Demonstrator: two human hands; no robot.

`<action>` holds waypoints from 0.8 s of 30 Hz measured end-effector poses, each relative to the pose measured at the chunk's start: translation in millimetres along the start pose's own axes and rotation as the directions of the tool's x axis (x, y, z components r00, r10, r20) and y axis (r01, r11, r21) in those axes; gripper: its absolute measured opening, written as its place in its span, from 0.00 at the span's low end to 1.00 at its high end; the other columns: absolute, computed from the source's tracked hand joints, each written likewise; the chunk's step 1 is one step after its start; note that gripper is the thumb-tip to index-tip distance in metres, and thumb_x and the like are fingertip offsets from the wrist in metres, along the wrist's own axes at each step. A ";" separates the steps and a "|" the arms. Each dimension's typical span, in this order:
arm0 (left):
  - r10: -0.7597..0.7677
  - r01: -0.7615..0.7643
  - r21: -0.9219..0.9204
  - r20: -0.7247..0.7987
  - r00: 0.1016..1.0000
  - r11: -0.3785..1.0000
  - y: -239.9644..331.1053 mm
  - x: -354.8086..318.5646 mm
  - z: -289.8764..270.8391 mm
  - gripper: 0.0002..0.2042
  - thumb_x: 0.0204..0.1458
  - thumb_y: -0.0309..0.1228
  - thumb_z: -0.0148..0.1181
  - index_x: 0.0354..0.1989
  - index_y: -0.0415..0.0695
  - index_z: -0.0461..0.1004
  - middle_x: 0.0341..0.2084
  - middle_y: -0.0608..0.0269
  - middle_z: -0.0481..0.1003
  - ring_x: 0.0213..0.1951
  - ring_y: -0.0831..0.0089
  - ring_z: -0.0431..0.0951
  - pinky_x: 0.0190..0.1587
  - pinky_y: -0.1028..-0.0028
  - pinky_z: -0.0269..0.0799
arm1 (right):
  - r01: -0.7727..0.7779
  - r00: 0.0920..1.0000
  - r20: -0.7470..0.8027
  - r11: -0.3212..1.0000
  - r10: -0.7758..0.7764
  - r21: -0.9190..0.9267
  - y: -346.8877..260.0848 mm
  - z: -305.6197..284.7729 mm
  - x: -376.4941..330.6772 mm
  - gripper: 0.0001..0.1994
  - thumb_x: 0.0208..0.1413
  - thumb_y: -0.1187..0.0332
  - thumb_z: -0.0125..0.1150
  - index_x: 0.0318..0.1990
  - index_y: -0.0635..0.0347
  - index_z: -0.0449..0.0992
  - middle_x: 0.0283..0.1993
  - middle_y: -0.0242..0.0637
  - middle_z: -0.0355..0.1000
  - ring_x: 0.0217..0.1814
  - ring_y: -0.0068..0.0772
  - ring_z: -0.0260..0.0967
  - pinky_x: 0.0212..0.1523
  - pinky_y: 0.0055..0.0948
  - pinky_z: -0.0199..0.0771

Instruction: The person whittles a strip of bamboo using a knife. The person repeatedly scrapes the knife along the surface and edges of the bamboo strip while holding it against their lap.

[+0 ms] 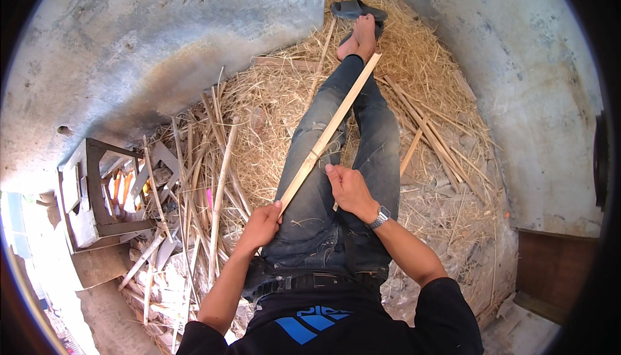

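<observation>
Black shirt fabric with a blue print fills the lower edge of the head view, and two bare forearms come out of it. Left hand is closed around the near end of a long bamboo strip. This strip is flat, thin, pale yellow and smooth, and it runs diagonally over the legs, from the left hand up to a point beside the bare feet. Right hand lies on the thigh just beside the strip, with the fingers curled; it seems to hold something thin whose tip shows below the hand, but I cannot tell what it is. One metal wristwatch sits on the right wrist.

Both legs are stretched out in faded, dusty blue jeans, and one dark sandal lies near the feet. Dry straw, fine and tangled, covers the floor around the person. Several more split bamboo sticks lie on the right side, and a looser heap of rough sticks lies on the left; I cannot count them exactly. One small wooden stool, grey and worn, lies on its side at the left, against the rough concrete wall.
</observation>
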State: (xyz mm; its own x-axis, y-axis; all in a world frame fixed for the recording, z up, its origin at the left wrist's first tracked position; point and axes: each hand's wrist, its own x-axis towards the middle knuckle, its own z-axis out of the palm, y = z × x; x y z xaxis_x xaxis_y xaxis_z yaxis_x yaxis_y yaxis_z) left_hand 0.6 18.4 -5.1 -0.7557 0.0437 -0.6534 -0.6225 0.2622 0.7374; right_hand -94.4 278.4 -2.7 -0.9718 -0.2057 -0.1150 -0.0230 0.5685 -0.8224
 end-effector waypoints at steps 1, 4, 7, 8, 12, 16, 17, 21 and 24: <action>0.012 -0.012 0.007 -0.002 1.000 1.000 -1.9 1.0 0.1 0.28 0.72 0.54 0.46 0.25 0.45 0.71 0.12 0.73 0.64 0.14 0.82 0.60 0.19 0.76 0.53 | -0.001 1.000 -0.006 1.000 0.001 0.000 0.3 0.8 0.0 0.29 0.74 0.51 0.48 0.26 0.69 0.72 0.21 0.59 0.66 0.25 0.64 0.67 0.29 0.51 0.64; 0.015 -0.015 0.006 0.000 1.000 1.000 -1.7 0.7 -0.6 0.28 0.72 0.54 0.46 0.25 0.45 0.71 0.12 0.73 0.64 0.14 0.82 0.60 0.19 0.77 0.53 | -0.023 0.999 0.027 1.000 0.023 0.009 -4.3 -1.2 0.3 0.30 0.74 0.50 0.48 0.26 0.70 0.73 0.21 0.60 0.67 0.25 0.65 0.67 0.29 0.51 0.64; 0.021 -0.020 0.061 -0.009 1.000 0.998 1.5 -0.1 0.1 0.29 0.73 0.54 0.44 0.25 0.44 0.70 0.12 0.72 0.64 0.15 0.80 0.62 0.21 0.74 0.57 | -0.033 0.999 0.041 0.999 0.033 0.003 -2.7 -1.0 0.6 0.30 0.75 0.51 0.47 0.26 0.70 0.72 0.21 0.60 0.67 0.25 0.65 0.66 0.30 0.51 0.64; 0.053 -0.050 0.107 -0.023 0.998 0.993 3.6 0.0 -0.2 0.30 0.73 0.54 0.44 0.25 0.42 0.71 0.14 0.67 0.66 0.17 0.75 0.65 0.23 0.71 0.60 | -0.017 0.999 0.043 1.000 0.018 -0.006 -2.5 -0.9 1.9 0.30 0.75 0.51 0.47 0.26 0.69 0.73 0.22 0.60 0.68 0.26 0.66 0.68 0.31 0.52 0.66; 0.130 -0.114 0.242 -0.053 0.990 0.963 5.9 3.4 2.0 0.31 0.74 0.51 0.42 0.25 0.37 0.73 0.17 0.55 0.71 0.21 0.60 0.71 0.31 0.61 0.68 | 0.021 0.999 0.046 0.997 -0.018 -0.078 -0.9 0.2 8.1 0.29 0.74 0.51 0.47 0.26 0.66 0.75 0.22 0.60 0.71 0.27 0.67 0.72 0.33 0.56 0.72; 0.141 -0.119 0.278 -0.060 0.988 0.953 7.5 7.2 9.0 0.30 0.74 0.48 0.42 0.26 0.35 0.74 0.17 0.48 0.72 0.23 0.52 0.74 0.33 0.56 0.69 | 0.077 0.996 -0.016 0.966 -0.084 -0.249 13.4 8.8 8.7 0.27 0.73 0.51 0.49 0.27 0.64 0.77 0.22 0.59 0.73 0.26 0.68 0.74 0.31 0.58 0.76; 0.140 -0.119 0.276 -0.058 0.988 0.954 7.7 8.0 11.2 0.30 0.74 0.48 0.42 0.26 0.35 0.74 0.17 0.48 0.72 0.23 0.52 0.74 0.33 0.56 0.69 | 0.077 0.996 -0.020 0.962 -0.085 -0.263 18.8 9.3 7.7 0.27 0.73 0.51 0.49 0.28 0.64 0.77 0.22 0.59 0.73 0.27 0.68 0.74 0.31 0.59 0.76; 0.179 -0.149 0.313 -0.068 0.981 0.938 11.4 6.8 15.1 0.30 0.74 0.47 0.42 0.27 0.35 0.74 0.17 0.47 0.72 0.23 0.50 0.74 0.33 0.55 0.69 | 0.069 0.996 -0.038 0.945 -0.086 -0.320 16.4 9.5 7.6 0.27 0.73 0.49 0.49 0.30 0.63 0.77 0.22 0.59 0.74 0.27 0.67 0.75 0.30 0.59 0.77; 0.237 -0.201 0.343 -0.066 0.969 0.918 10.5 7.0 15.3 0.29 0.74 0.47 0.42 0.27 0.35 0.74 0.18 0.46 0.72 0.23 0.48 0.74 0.33 0.55 0.69 | 0.049 0.998 -0.025 0.918 -0.064 -0.392 6.3 5.2 5.5 0.27 0.72 0.48 0.49 0.31 0.62 0.78 0.22 0.59 0.74 0.28 0.66 0.77 0.31 0.58 0.78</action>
State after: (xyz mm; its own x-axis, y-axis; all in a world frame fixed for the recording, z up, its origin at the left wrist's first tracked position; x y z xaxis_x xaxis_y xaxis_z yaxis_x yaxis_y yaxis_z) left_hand -8.1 36.3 -4.6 -0.8934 0.0406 -0.4474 -0.3497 0.5623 0.7494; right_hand -98.7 276.7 -11.5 -0.9739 -0.2219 -0.0484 -0.1610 0.8247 -0.5422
